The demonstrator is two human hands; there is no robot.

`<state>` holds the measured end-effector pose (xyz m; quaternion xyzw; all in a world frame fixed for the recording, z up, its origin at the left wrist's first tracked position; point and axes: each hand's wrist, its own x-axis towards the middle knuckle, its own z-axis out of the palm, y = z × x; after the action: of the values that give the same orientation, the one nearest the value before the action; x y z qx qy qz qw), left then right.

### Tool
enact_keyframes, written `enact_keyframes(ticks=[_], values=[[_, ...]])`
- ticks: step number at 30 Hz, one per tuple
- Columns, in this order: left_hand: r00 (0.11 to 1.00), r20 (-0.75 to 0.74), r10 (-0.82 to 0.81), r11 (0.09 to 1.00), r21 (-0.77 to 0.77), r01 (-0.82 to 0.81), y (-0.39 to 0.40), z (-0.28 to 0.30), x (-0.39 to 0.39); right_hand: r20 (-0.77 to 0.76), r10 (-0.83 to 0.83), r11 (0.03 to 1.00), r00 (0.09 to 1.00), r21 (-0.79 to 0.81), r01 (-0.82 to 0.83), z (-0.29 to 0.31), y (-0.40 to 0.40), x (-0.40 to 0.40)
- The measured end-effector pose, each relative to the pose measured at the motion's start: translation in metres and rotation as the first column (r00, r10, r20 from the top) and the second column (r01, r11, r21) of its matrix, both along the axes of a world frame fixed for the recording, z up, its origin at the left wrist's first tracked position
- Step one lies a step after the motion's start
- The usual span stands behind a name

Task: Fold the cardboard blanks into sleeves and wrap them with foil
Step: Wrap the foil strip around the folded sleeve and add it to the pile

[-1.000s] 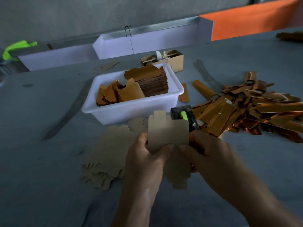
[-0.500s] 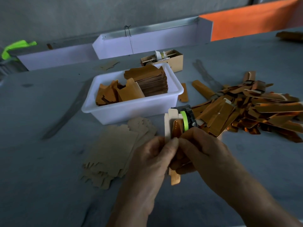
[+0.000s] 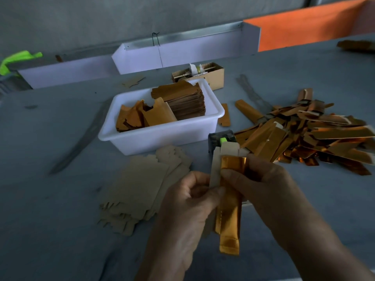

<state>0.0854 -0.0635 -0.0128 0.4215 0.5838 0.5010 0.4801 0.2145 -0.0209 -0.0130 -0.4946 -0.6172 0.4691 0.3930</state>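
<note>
A half-folded cardboard blank (image 3: 215, 169), its pale inner face showing and a copper foil (image 3: 230, 211) strip laid along it, is held upright above the grey table (image 3: 60, 230), its long axis running from near the camera away toward the white tub (image 3: 162, 136). The foil's lower end hangs free below both hands, while the blank's notched top tabs rise just in front of a dark tool with a green tab (image 3: 222, 139). The left hand (image 3: 186, 201) pinches the blank's left panel between thumb and curled fingers; the right hand (image 3: 261, 185) closes on the foil-covered side, thumb pressed across the foil near its upper edge. The piece thus sits between the two hands, touching both, with the open left flap nearer the left hand, which looks best placed to swing that flap over the foil and shut the sleeve. The fold would turn about the long axis, so keeping the foil square to the creases appears to matter most. Just left of the hands, a fanned stack of flat blanks (image 3: 142, 191) lies on the table; beyond it, the tub holds foil sheets (image 3: 182, 102). To the right, well apart from the hands, spreads a heap of finished sleeves (image 3: 316, 136).
</note>
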Motion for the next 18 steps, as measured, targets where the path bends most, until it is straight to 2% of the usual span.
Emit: enact_keyframes(ticks=[6, 9, 10, 11, 12, 14, 16, 18], values=[[0.972, -0.077, 0.223, 0.97, 0.113, -0.214, 0.001, -0.006, 0.007, -0.071, -0.037, 0.999, 0.997, -0.042, 0.034, -0.004, 0.002, -0.003], [0.901, -0.292, 0.322, 0.935, 0.249, -0.254, -0.001, -0.012, 0.012, -0.118, -0.075, 0.995, 0.99, -0.072, 0.067, -0.008, 0.003, -0.004], [0.83, -0.424, 0.361, 0.916, 0.329, -0.23, -0.002, -0.012, 0.014, -0.13, -0.094, 0.994, 0.987, -0.073, 0.085, -0.008, 0.004, -0.005], [0.704, -0.59, 0.396, 0.898, 0.41, -0.162, -0.002, -0.013, 0.016, -0.139, -0.111, 0.992, 0.984, -0.072, 0.102, -0.008, 0.004, -0.006], [0.556, -0.731, 0.396, 0.898, 0.434, -0.071, -0.001, -0.013, 0.019, -0.141, -0.124, 0.991, 0.982, -0.072, 0.114, -0.008, 0.005, -0.006], [0.289, -0.879, 0.379, 0.915, 0.402, 0.025, -0.005, -0.011, 0.03, -0.139, -0.135, 0.99, 0.981, -0.069, 0.126, -0.007, 0.005, -0.006], [0.143, -0.931, 0.335, 0.94, 0.34, 0.014, -0.006, -0.01, 0.04, -0.132, -0.142, 0.989, 0.981, -0.057, 0.136, -0.006, 0.005, -0.006], [0.073, -0.975, 0.21, 0.977, 0.212, 0.023, -0.006, -0.013, 0.047, -0.111, -0.151, 0.988, 0.982, -0.059, 0.145, -0.005, 0.004, -0.005]])
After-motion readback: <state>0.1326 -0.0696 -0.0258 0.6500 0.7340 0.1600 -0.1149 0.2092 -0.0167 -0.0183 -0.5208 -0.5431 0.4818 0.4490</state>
